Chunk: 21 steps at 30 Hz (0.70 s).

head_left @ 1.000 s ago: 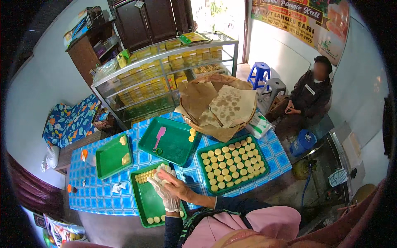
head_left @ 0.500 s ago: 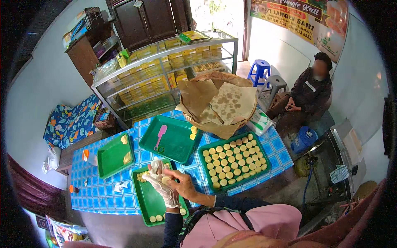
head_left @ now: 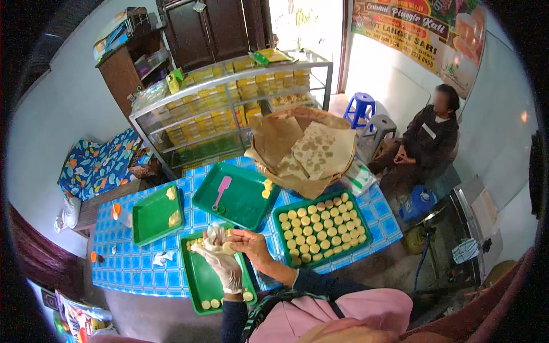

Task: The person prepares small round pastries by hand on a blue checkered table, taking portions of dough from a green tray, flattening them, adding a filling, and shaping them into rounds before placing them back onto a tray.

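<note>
Over the near green tray (head_left: 202, 280), my left hand (head_left: 220, 260), in a thin white glove, is cupped with its fingers curled around a pale round piece of dough (head_left: 228, 248). My bare right hand (head_left: 254, 247) comes in from the right, its fingers stretched out flat and touching the dough against the glove. Small dough rounds (head_left: 215, 303) lie along the near edge of that tray, and more small lumps sit at its far left corner. To the right, a green tray (head_left: 367, 242) is filled with rows of pale dough discs (head_left: 325, 224).
A dark green tray (head_left: 209, 197) holds a pink spatula (head_left: 223, 187) and yellow pieces. The left tray (head_left: 150, 220) has dough lumps. Behind stands a paper-lined basket (head_left: 274, 143) and a glass display case (head_left: 229, 86). A seated person (head_left: 429, 131) is at the right, near stools (head_left: 360, 108).
My right hand's fingers have straightened from a pinch at the dough to lie flatter against it. Both hands stay together over the near tray. The view has shifted slightly.
</note>
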Each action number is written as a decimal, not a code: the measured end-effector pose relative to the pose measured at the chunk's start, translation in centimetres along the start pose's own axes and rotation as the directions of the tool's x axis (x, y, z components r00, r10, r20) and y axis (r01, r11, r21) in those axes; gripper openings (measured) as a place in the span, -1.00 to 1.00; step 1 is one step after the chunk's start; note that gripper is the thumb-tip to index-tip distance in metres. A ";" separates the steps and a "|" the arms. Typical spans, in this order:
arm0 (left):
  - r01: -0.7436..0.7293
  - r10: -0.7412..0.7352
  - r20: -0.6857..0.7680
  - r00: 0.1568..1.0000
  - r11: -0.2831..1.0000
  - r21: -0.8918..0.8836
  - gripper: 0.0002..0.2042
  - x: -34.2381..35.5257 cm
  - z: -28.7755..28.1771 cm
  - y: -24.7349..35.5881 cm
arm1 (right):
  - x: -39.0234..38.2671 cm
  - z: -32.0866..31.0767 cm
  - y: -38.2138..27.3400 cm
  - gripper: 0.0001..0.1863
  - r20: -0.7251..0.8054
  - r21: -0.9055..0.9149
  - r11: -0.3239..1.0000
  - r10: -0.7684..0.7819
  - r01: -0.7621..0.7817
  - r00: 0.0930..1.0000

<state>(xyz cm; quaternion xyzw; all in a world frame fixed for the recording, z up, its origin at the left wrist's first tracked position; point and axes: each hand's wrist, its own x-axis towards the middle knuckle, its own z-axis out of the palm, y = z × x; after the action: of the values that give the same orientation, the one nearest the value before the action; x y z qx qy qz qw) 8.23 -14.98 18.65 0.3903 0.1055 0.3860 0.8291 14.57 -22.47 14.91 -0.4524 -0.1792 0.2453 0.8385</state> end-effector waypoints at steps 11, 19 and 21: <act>-0.421 0.175 0.386 0.906 0.480 0.770 -0.72 -2.7 -1.6 2.0 | -0.6 0.4 -1.6 -0.37 0.439 -0.549 0.526 -0.479 0.649 0.760; 0.225 -0.226 -0.043 0.973 0.974 -0.030 -0.58 -0.3 -1.3 3.9 | 0.5 1.8 -3.4 -0.57 0.408 -0.703 0.426 -0.414 0.569 0.814; 0.281 -0.287 -0.032 0.957 0.951 -0.131 -0.64 -0.5 -2.6 4.1 | 0.1 2.2 -1.8 -0.55 0.381 -0.685 0.505 -0.367 0.525 0.849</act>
<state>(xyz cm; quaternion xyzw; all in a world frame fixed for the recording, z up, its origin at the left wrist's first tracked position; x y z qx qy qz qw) 4.37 -12.23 19.79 0.3086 0.1569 0.2784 0.8959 13.92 -21.80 17.54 -0.6773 -0.4541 -0.0392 0.5776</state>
